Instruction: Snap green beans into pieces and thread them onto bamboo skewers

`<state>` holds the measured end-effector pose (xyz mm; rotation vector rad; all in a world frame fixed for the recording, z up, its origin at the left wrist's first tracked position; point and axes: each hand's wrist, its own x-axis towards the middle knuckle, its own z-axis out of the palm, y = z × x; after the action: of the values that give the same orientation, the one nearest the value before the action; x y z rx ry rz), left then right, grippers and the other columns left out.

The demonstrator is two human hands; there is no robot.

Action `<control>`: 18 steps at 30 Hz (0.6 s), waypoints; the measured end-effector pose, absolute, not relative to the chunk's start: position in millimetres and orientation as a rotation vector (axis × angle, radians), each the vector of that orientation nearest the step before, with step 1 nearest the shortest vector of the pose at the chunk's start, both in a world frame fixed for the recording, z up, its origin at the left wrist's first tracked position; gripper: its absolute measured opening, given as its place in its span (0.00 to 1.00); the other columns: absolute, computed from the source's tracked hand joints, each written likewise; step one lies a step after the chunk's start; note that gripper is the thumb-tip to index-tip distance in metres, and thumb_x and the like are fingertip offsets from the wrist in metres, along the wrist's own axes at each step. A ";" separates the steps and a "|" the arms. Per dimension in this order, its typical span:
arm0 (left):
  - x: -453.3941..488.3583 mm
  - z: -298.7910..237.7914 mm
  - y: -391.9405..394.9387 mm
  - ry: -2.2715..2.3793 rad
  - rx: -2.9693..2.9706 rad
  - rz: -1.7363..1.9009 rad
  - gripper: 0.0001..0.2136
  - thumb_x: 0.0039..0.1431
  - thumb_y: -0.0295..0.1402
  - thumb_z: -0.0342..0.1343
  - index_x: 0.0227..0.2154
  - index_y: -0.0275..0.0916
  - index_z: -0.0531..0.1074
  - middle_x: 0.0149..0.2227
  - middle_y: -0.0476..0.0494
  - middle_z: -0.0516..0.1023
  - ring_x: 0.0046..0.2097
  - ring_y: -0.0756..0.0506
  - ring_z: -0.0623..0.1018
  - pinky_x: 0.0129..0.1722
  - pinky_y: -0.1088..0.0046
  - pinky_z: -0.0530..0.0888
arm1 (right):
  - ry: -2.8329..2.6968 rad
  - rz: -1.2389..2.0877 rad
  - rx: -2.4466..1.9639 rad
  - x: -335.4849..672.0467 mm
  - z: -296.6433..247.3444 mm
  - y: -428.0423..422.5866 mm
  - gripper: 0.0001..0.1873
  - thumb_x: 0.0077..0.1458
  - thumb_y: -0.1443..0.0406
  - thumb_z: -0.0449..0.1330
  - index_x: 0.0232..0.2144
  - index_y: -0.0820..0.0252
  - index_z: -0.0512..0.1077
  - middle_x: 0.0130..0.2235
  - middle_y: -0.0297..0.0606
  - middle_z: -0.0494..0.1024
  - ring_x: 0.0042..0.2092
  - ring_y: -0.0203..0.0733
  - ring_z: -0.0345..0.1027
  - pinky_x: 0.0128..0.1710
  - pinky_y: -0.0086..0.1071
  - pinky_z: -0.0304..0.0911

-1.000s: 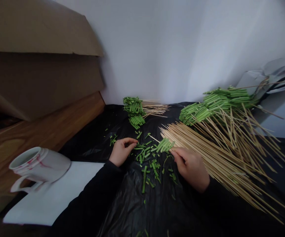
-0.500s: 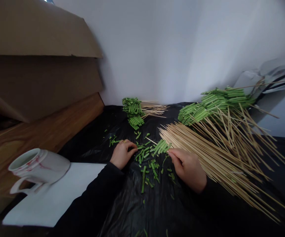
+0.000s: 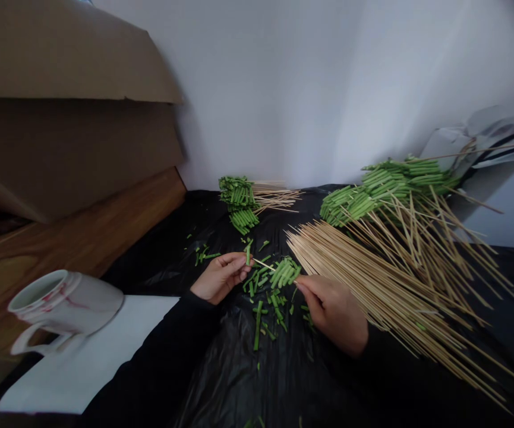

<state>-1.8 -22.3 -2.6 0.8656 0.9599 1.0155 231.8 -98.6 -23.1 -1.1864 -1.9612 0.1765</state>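
My left hand [image 3: 218,277] pinches a short green stalk piece [image 3: 248,254] upright between thumb and fingers. My right hand [image 3: 331,310] grips a bamboo skewer [image 3: 263,264] that carries a row of threaded green pieces [image 3: 286,271]; its bare tip points at the piece in my left hand. Loose cut green pieces [image 3: 261,303] lie scattered on the black plastic sheet [image 3: 239,380] between and below both hands.
A large fan of bare bamboo skewers [image 3: 394,285] lies at the right. Finished green skewers are piled at the back right [image 3: 385,184] and back middle [image 3: 241,199]. A white mug [image 3: 63,306] lies tilted on white paper [image 3: 82,362] at the left, beside cardboard [image 3: 60,119].
My left hand has lifted a green piece off the sheet and raised it. My right hand has brought the loaded skewer left, its tip nearing that piece.
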 end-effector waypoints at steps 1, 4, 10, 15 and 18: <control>-1.1 -2.4 -23.1 0.951 0.861 1.010 0.16 0.35 0.33 0.73 0.29 0.32 0.80 0.28 0.45 0.80 0.27 0.55 0.75 0.29 0.83 0.72 | -1.966 0.181 -1.191 231.6 -23.7 -98.7 0.12 0.62 0.69 0.49 0.36 0.61 0.74 0.35 0.40 0.79 0.36 0.41 0.73 0.37 0.32 0.64; 0.6 -2.4 -24.0 0.946 0.853 1.010 0.16 0.34 0.33 0.74 0.29 0.32 0.80 0.27 0.45 0.80 0.27 0.55 0.75 0.29 0.84 0.72 | -1.972 0.196 -1.196 231.8 -25.3 -99.1 0.12 0.63 0.69 0.49 0.37 0.61 0.74 0.34 0.40 0.79 0.36 0.41 0.73 0.37 0.32 0.63; 1.7 -3.1 -23.5 0.951 0.831 1.024 0.18 0.32 0.32 0.74 0.30 0.32 0.80 0.27 0.45 0.80 0.26 0.55 0.76 0.28 0.83 0.73 | -1.974 0.177 -1.203 232.5 -26.1 -100.4 0.12 0.62 0.69 0.49 0.36 0.61 0.74 0.34 0.39 0.79 0.36 0.40 0.73 0.37 0.31 0.63; 0.5 -3.7 -23.9 0.932 0.843 1.021 0.16 0.34 0.32 0.74 0.30 0.32 0.80 0.27 0.45 0.80 0.27 0.55 0.76 0.29 0.83 0.73 | -1.973 0.170 -1.200 231.6 -25.3 -99.9 0.13 0.62 0.69 0.49 0.36 0.61 0.74 0.34 0.39 0.79 0.36 0.40 0.73 0.36 0.31 0.63; -0.3 -3.9 -24.2 0.926 0.862 1.005 0.16 0.36 0.32 0.73 0.30 0.32 0.81 0.28 0.45 0.80 0.27 0.55 0.75 0.30 0.83 0.72 | -1.981 0.178 -1.207 231.4 -25.5 -98.7 0.13 0.62 0.69 0.49 0.36 0.61 0.74 0.34 0.40 0.79 0.36 0.41 0.73 0.36 0.32 0.63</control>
<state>-0.3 -24.2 -3.9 0.8619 0.9260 1.0045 231.4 -98.7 -25.5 -1.2071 -1.9810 0.1780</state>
